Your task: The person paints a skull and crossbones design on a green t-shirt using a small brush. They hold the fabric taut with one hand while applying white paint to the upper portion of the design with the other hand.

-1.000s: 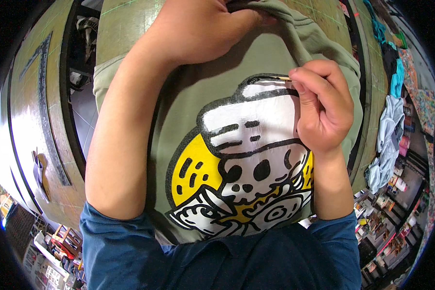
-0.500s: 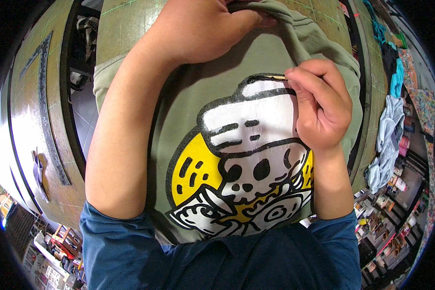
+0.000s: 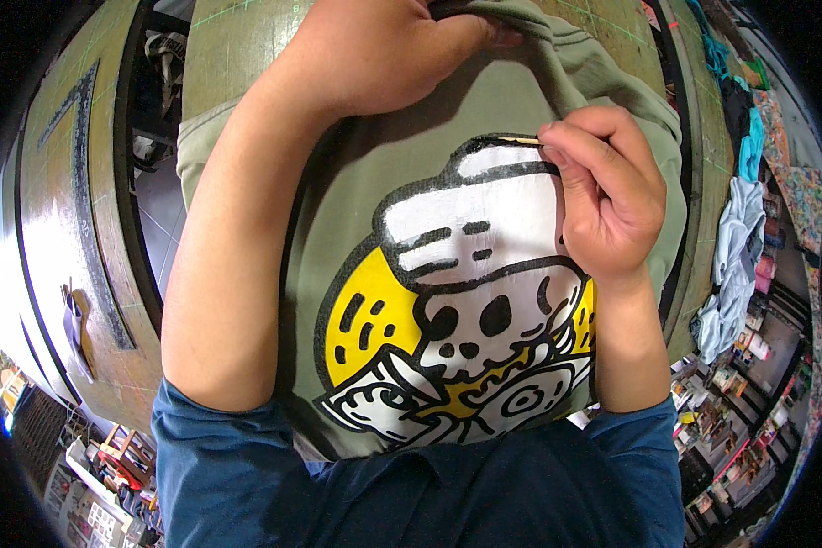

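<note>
An olive-green T-shirt (image 3: pixel 365 151) lies spread before me, printed with a skull in a white hat (image 3: pixel 484 219), with yellow patches and thick black outlines. Between the thumb and fingers of my right hand (image 3: pixel 612 192) is a thin, pale wooden stick (image 3: pixel 523 141). Its dark tip meets the black outline at the top of the hat. Higher up, my left hand (image 3: pixel 384 55) grips bunched shirt fabric near the collar, its thumb pressed on the cloth. The fingers of that hand are mostly hidden by the fabric and the upper edge.
The shirt rests on a worn, greenish board (image 3: pixel 237 55) with grid lines. A similar board (image 3: pixel 110 228) bearing a dark strip stands to the left, beyond a gap. At right, grey-white cloths (image 3: pixel 735 256) hang beside shelves of small containers (image 3: pixel 731 384).
My right hand and the stick have shifted very slightly upward along the hat's outline. The left hand keeps its hold on the fabric, nearly still.
</note>
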Demonstrator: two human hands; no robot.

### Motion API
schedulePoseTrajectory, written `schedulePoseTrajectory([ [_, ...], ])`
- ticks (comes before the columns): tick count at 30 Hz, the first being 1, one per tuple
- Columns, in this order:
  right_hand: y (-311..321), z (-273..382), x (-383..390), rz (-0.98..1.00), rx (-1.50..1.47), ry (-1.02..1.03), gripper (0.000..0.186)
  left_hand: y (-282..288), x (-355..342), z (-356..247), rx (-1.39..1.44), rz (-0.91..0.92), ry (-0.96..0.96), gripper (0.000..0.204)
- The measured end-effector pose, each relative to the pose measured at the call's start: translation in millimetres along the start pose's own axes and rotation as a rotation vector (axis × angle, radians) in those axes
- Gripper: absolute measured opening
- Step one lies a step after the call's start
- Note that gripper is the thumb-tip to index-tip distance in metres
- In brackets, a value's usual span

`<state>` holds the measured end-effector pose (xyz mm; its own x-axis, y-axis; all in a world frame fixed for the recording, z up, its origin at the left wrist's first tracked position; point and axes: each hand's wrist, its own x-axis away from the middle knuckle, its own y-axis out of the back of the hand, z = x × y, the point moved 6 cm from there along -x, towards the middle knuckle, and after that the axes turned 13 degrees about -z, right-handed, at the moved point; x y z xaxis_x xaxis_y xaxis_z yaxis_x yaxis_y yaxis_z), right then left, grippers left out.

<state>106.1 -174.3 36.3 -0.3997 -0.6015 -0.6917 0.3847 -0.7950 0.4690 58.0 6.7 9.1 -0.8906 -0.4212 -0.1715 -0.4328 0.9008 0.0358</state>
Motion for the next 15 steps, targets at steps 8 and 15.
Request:
schedulePoseTrajectory([
  [8, 0, 0, 0, 0.002, 0.004, 0.008, 0.019, -1, 5, -9, 0.012, -0.049, -0.004, 0.014],
  [15, 1, 0, 0, 0.004, 0.013, 0.007, 0.02, -3, 5, -13, -0.071, -0.056, -0.073, 0.01],
])
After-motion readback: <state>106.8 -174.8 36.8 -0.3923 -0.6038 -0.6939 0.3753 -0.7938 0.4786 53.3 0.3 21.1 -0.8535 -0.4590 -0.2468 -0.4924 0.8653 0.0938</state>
